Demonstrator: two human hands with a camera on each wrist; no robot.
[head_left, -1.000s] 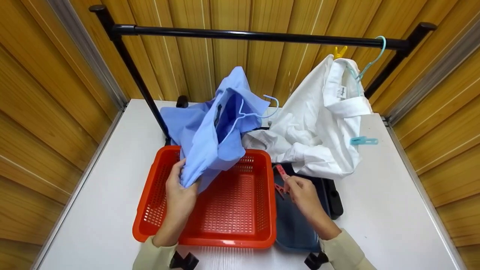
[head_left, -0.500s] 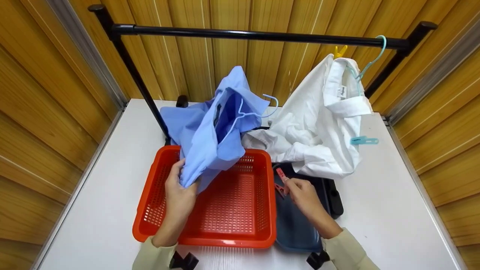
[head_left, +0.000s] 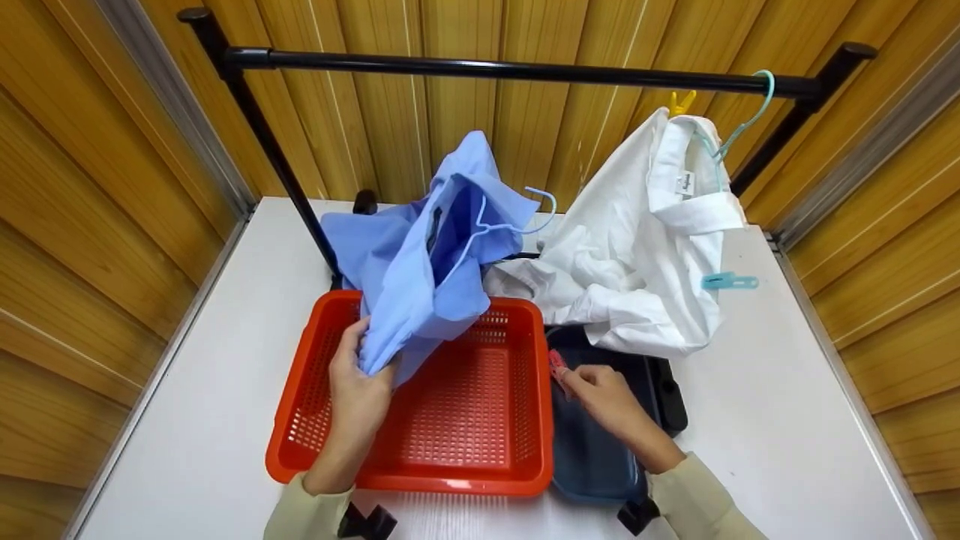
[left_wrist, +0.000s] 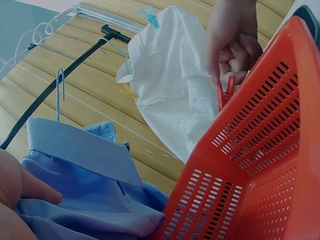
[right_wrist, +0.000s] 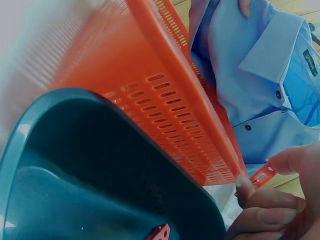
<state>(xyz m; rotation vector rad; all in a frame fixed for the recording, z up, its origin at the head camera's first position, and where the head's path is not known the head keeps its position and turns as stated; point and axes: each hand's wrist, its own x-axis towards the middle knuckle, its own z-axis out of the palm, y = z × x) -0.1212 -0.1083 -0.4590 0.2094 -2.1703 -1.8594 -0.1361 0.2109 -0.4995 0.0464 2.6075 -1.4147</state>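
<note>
My left hand (head_left: 360, 397) grips a bunched part of a light blue collared shirt (head_left: 397, 300) over the basket's far-left part. A blue hanger (head_left: 495, 228) sits inside the shirt's collar, its hook sticking out to the right. With thumb and fingers, my right hand (head_left: 604, 394) pinches a red clothespin (right_wrist: 262, 176) beside the red basket's right rim. Another red clothespin (right_wrist: 159, 232) lies in the dark blue tray (right_wrist: 85, 200), partly cut off in the right wrist view.
The red perforated basket (head_left: 409, 484) stands left of the tray. Behind, a black rail (head_left: 480, 69) spans the table. A white shirt (head_left: 637, 277) hangs at its right on a mint hanger (head_left: 750, 116), with a teal clothespin (head_left: 729, 281) and a yellow clothespin (head_left: 681, 103).
My right hand has shifted slightly down and left with the red clothespin, closer to the basket rim. The left hand and the blue shirt stay nearly still.
</note>
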